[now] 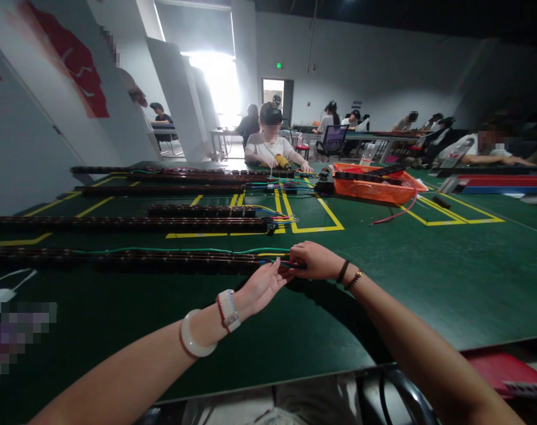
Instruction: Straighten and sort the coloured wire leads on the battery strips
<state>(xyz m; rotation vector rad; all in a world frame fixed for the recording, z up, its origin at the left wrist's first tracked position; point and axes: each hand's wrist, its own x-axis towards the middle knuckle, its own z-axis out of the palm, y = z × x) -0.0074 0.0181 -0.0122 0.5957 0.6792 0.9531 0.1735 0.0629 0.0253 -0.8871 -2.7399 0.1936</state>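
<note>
A long black wiring bundle [162, 258] lies across the green table, with green, yellow and blue wires at its right end. My right hand [317, 260] is closed around those wire ends, its fingers bent down over them. Just left of it, my left hand [262, 286] touches the wires from the near side, palm turned up and fingers partly extended. Its fingertips meet the right hand, and what lies between them is too small to make out. A green wire [184, 249] runs along the top of the bundle.
More black bundles [118, 224] lie farther back beside yellow tape outlines [317, 229]. An orange basket [375, 192] holding black parts stands at the back right. Across the table a person [268, 144] handles a yellow tool [282, 161]. A white item [0, 294] lies at the left.
</note>
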